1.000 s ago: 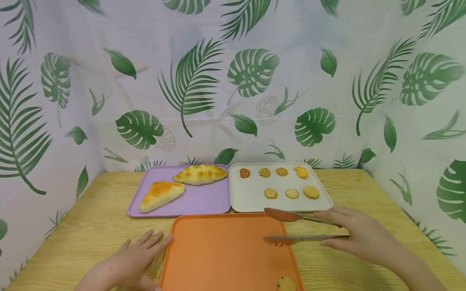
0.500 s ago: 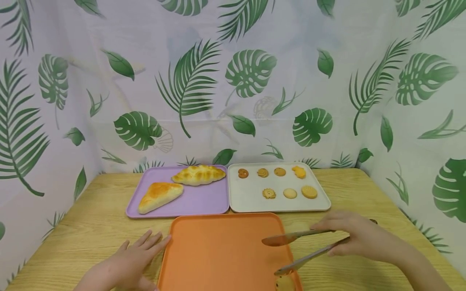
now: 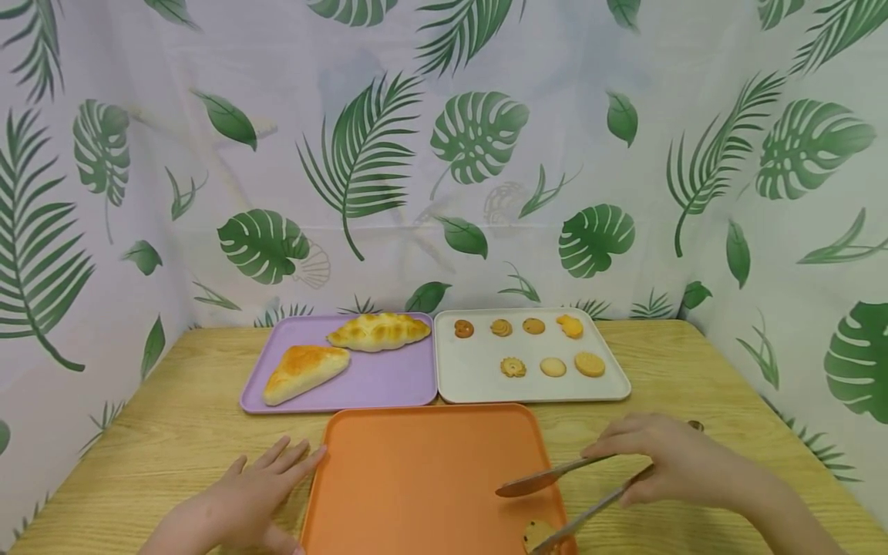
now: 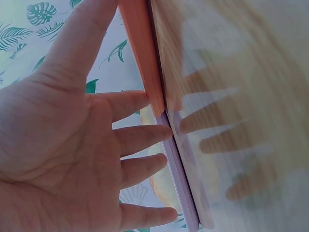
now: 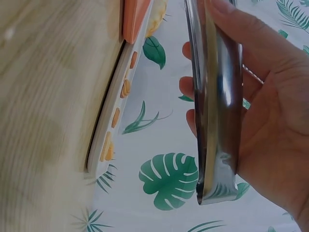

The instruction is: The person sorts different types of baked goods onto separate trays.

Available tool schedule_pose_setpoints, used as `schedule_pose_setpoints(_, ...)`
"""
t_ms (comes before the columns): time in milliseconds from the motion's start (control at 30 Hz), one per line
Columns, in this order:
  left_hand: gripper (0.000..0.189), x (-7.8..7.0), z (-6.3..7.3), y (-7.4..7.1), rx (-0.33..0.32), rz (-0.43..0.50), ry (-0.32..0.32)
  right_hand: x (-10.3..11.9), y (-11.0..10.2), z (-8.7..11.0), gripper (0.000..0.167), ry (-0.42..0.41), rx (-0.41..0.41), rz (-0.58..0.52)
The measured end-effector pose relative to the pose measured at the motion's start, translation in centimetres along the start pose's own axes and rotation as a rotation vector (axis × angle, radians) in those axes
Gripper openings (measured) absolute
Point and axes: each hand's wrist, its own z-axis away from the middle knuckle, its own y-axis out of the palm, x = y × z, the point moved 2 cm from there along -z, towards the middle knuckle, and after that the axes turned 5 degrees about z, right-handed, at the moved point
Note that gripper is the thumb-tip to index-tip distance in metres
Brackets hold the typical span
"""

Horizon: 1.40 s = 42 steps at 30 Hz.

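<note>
My right hand point(image 3: 683, 462) grips a pair of metal tongs point(image 3: 533, 483), their arms spread apart and pointing left over the orange tray point(image 3: 416, 478). The lower tip overlaps a round cookie with dark specks point(image 3: 537, 531) in the tray's near right corner; the upper tip is farther up, over the tray. In the right wrist view, thumb and fingers are around the tongs point(image 5: 215, 121), whose hinge end hangs downward. My left hand point(image 3: 239, 493) is spread beside the tray's left edge. The left wrist view shows its palm point(image 4: 72, 145), with straight fingers and the index fingertip at the orange rim.
Behind the orange tray stand two trays side by side. The purple tray point(image 3: 388, 385) bears a triangular bread point(image 3: 305, 374) and a braided loaf point(image 3: 378, 333). On the white tray point(image 3: 465, 378) lie several small cookies in two rows. A leaf-patterned cloth point(image 3: 388, 231) surrounds the wooden table point(image 3: 173, 401).
The right hand has moved down and slightly left with the tongs, from near the white tray to the speckled cookie. The tongs' arms have spread wider. The left hand stays in place.
</note>
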Motion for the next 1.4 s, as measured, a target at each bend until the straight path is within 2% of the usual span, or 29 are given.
schedule_pose_setpoints(233, 0.114, 0.0, 0.0, 0.1, -0.019, -0.009, 0.007, 0.7, 0.5, -0.8, 0.059, 0.013, -0.115, 0.219)
schedule_pose_setpoints(333, 0.115, 0.0, 0.0, 0.2, -0.028, -0.019, 0.010, 0.8, 0.8, -1.0, 0.058, 0.042, -0.125, 0.255)
schedule_pose_setpoints(433, 0.115, 0.0, 0.0, 0.2, -0.028, -0.022, 0.010, 0.8, 1.1, -1.0, 0.058, 0.054, -0.130, 0.247)
schedule_pose_setpoints(600, 0.116, 0.0, -0.1, 0.2, -0.023, -0.022, 0.007, 0.7, 1.3, -1.1, 0.059, 0.006, -0.157, 0.178)
schedule_pose_setpoints(900, 0.117, 0.2, -0.1, 0.2, -0.020, -0.008, 0.008, 0.5, 1.6, -1.3, 0.051, -0.025, -0.117, 0.049)
schedule_pose_setpoints(1100, 0.117, 0.2, -0.2, 0.1, -0.008, -0.001, -0.010, 0.6, 1.6, -1.4, 0.046, -0.046, -0.142, 0.040)
schedule_pose_setpoints(1400, 0.116, 0.1, -0.1, 0.2, -0.020, -0.014, 0.000, 0.6, 1.6, -1.4, 0.043, -0.050, -0.153, 0.074)
